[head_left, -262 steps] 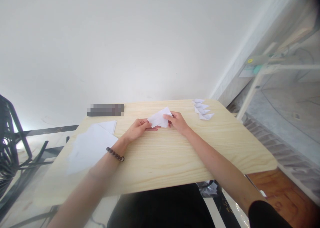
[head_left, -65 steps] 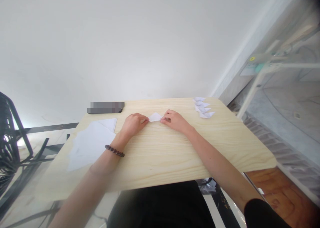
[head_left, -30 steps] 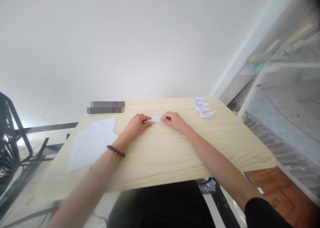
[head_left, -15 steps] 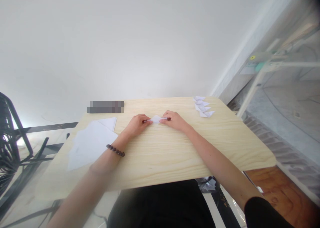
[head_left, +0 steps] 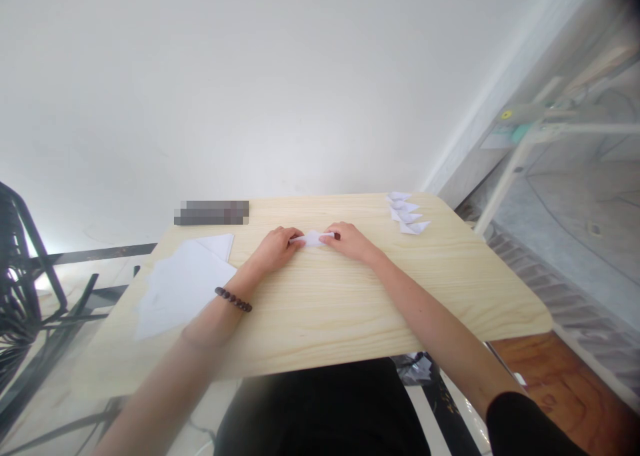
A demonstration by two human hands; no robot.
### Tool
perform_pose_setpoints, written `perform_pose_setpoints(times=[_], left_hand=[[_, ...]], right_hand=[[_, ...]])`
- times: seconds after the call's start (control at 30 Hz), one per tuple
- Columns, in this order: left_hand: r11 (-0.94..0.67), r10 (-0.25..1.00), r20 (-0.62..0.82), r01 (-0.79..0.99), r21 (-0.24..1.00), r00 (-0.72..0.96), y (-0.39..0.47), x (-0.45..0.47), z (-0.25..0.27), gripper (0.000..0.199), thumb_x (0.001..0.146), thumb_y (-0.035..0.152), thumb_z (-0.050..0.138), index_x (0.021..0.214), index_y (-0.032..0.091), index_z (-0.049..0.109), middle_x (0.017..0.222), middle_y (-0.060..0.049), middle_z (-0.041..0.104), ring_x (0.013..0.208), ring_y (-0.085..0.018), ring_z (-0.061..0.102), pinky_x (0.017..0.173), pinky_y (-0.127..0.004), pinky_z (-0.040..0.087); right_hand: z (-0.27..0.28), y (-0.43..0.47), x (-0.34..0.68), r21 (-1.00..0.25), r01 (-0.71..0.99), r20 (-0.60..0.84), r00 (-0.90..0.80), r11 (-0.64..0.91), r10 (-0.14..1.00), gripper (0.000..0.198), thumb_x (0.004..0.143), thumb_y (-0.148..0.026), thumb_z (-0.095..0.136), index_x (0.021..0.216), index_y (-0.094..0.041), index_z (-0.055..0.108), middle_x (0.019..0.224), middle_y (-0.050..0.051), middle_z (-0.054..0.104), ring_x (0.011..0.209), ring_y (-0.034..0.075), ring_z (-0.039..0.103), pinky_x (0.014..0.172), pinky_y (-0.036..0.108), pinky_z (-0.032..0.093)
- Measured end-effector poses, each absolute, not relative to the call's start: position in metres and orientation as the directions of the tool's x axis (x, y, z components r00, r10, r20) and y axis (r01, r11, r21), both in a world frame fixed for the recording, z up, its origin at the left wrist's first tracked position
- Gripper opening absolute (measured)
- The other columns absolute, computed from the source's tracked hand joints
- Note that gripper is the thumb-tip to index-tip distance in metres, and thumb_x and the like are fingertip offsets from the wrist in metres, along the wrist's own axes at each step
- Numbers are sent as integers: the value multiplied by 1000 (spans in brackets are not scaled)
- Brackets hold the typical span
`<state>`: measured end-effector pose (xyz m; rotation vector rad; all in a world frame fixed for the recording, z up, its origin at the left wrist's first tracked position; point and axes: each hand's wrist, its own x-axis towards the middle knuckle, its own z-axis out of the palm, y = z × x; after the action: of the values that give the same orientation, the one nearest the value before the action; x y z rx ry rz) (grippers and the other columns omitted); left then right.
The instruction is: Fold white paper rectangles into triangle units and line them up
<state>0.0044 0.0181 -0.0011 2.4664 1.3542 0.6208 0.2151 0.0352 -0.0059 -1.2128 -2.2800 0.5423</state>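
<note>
Past the far edge of the pale wood-grain bench with rounded corners (head_left: pixel 325 316), you face a plain white wall (head_left: pixel 300 76) in soft, even light. Off the left edge, you have a black open-framed chair (head_left: pixel 23 256) over a pale, glossy floor (head_left: pixel 50 403). Beyond the right edge stands a white tubular frame (head_left: pixel 503 186); below the near right corner, you see a reddish-brown wood-grained surface (head_left: pixel 565 376).

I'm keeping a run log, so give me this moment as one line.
left hand: holding folded paper, left end; right hand: holding its right end; folded pieces: row, table's far right; white sheets: left
</note>
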Motion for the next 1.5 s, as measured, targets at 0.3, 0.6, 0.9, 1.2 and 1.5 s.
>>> perform_pose_setpoints(times=[0.3,0.6,0.9,1.2,1.5], left_hand=[[-484,875,237,767,422,422,16,4,3,33,82,37,38,87,19,65,78,-5,64,73,-17,54,66,-27,40],[-389,921,223,788,477,320,20,2,-1,32,76,41,46,87,20,68,76,-3,66,74,-17,55,65,-26,40],[-311,948,128,766,562,291,20,-2,2,34,76,43,43,86,19,66,72,-2,65,65,-16,56,59,-24,40],[-333,943,173,792,511,285,22,-3,-2,32,73,44,48,82,18,64,71,-3,63,64,-15,53,56,-25,38],[-397,918,202,778,486,342,25,-5,-4,27,75,38,49,86,18,63,71,-3,61,70,-16,51,69,-28,39]], right_hand=[[-6,36,217,-619,613,218,-466,491,857,25,75,-28,52,97,-20,63,88,3,64,67,10,52,64,22,38],[-7,38,215,-604,653,208,-426,458,881,23,76,-27,51,93,-20,65,80,1,64,63,9,50,59,21,36],[-8,37,215,-591,654,237,-419,472,877,21,75,-24,51,92,-21,65,79,1,63,61,9,48,60,21,36],[-7,40,213,-558,697,206,-410,451,889,21,76,-27,51,91,-22,65,76,0,63,61,9,49,59,22,35],[-10,40,211,-530,721,228,-386,447,894,17,76,-25,52,89,-22,63,77,2,56,69,11,49,68,23,36]])
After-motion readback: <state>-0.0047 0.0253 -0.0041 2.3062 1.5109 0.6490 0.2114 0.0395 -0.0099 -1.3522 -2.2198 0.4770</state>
